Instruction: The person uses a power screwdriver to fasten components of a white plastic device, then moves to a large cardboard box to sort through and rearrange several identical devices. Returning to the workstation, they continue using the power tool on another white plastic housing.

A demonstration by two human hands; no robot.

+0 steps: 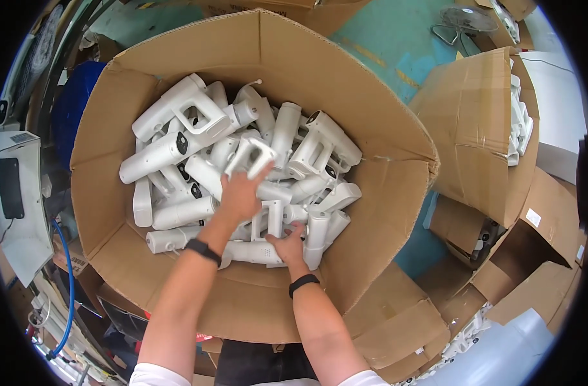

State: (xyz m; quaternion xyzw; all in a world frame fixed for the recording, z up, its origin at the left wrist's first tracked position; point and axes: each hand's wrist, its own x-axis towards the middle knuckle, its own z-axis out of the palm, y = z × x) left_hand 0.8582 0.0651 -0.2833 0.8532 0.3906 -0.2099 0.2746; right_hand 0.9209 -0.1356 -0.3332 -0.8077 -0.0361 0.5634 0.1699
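A jumbled heap of white plastic handheld devices (pixel 153 159), with tube-shaped bodies and loop handles, lies inside a large cardboard box (pixel 397 199). Several show black round ends. My left hand (pixel 242 196), slightly blurred, reaches into the middle of the heap; its thumb and fingers close about the loop handle of one white device (pixel 252 153). Nearer to me, my right hand (pixel 289 246) grips the end of another white device (pixel 252 252), which lies sideways with its loop handle upward. Some of the right fingers are hidden behind it.
High cardboard walls surround both hands. At the right stand another carton (pixel 464 128) holding white parts and an open carton (pixel 532 264). A blue hose (pixel 70 289) hangs at the left, below a white machine panel (pixel 20 199). A fan (pixel 464 20) stands far right.
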